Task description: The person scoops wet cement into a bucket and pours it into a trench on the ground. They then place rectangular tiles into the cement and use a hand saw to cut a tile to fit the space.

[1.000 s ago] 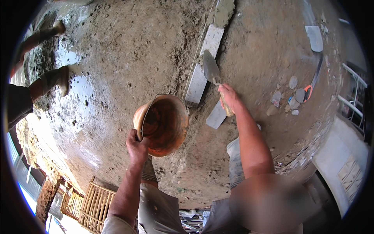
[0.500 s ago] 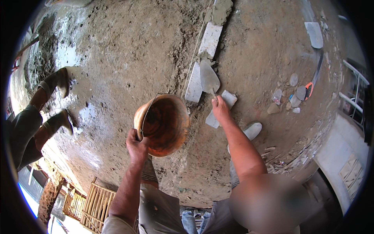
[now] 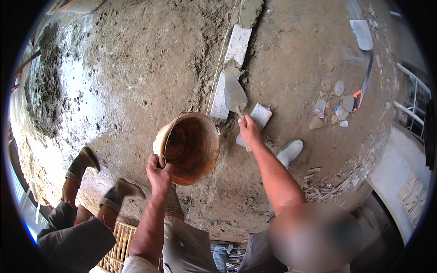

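My left hand (image 3: 158, 175) grips the rim of an orange bucket (image 3: 189, 146), held tilted above the dirt ground. Its inside looks mostly empty. My right hand (image 3: 249, 131) holds a trowel (image 3: 235, 94) by its handle, with the grey blade pointing away over a white brick (image 3: 219, 97). A second white brick (image 3: 238, 44) lies farther along the same row beside a taut string line (image 3: 221, 52). Wet mortar (image 3: 250, 11) tops the row's far end. Another pale block (image 3: 259, 117) lies just right of my right hand.
Another person's booted legs (image 3: 98, 186) stand at the lower left. A pile of dark mortar (image 3: 43, 95) lies far left. Stones (image 3: 334, 109), a flat block (image 3: 363, 34) and an orange-handled tool (image 3: 362, 91) lie at right. My white boot (image 3: 289, 152) is on the ground.
The trowel has moved from beside the bricks to over the near white brick. The other person's boots have stepped from the upper left toward the lower left. The bucket stays held.
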### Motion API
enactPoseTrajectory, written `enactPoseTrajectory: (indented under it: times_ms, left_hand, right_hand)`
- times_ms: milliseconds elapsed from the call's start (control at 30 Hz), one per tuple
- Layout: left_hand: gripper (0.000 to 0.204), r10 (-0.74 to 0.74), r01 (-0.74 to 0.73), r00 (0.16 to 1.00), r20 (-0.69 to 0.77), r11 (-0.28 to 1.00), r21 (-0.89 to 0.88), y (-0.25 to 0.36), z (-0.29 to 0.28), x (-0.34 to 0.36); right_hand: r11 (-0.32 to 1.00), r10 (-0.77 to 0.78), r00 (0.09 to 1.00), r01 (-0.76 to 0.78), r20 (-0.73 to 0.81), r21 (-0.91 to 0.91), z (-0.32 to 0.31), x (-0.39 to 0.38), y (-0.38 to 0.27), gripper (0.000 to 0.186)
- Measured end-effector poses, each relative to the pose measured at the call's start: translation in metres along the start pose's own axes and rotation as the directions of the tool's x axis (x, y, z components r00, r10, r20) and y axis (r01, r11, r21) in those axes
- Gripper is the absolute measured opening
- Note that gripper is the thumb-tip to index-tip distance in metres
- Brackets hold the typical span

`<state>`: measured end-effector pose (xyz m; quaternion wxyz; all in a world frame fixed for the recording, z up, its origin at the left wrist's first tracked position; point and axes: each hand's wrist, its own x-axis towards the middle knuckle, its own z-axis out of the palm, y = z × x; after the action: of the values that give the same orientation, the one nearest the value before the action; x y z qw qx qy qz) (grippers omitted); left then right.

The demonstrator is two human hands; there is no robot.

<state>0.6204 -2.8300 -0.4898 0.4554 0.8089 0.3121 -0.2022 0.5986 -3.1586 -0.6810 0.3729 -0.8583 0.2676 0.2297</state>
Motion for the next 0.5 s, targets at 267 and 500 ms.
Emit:
enactPoseTrajectory:
  times_ms: [267, 500]
  left_hand:
    - [0.013, -0.004, 0.005, 1.0, -0.031, 0.999, 0.043, -0.008, -0.012, 0.0]
    - [0.011, 0.013, -0.015, 0.998, -0.062, 0.999, -0.031, 0.015, -0.023, 0.005]
  right_hand:
    - [0.733, 0.287, 0.915, -0.401, 0.284, 0.549, -0.006, -0.002, -0.061, 0.035]
    - [0.954, 0.159, 0.973, -0.194, 0.166, 0.227, -0.036, -0.073, -0.026, 0.033]
